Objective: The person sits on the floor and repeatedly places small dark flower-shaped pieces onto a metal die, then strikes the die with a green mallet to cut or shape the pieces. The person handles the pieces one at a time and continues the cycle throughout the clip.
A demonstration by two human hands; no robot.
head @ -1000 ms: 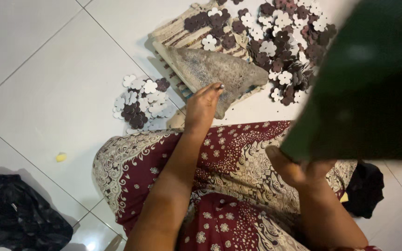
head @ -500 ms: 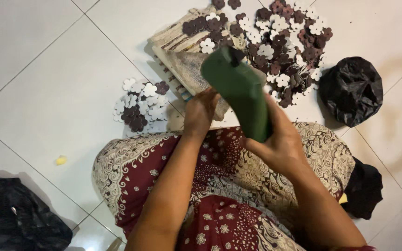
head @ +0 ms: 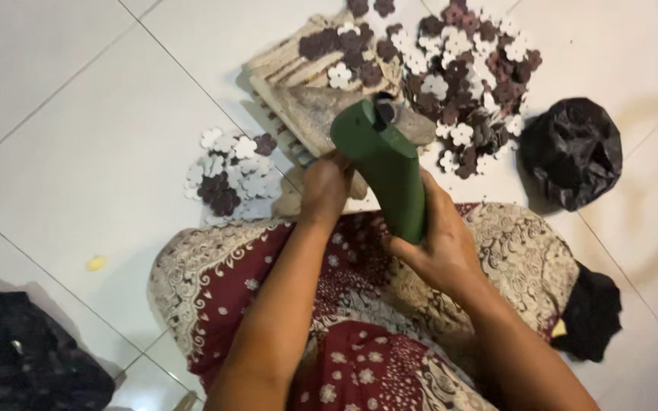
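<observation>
Green tube (head: 386,171) now lower, right hand (head: 439,247) clamped around it beside the woven mat (head: 298,65); left hand (head: 325,186) closure unclear; flower cutouts (head: 226,171) piled, more (head: 474,84) loose.

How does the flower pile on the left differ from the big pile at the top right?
The left pile is small, compact and mostly white, lying apart on bare tile. The top-right pile is far larger, mostly dark brown, and spreads loosely, partly onto the slatted board. Both mix white and dark flower-shaped pieces on the floor.
</observation>
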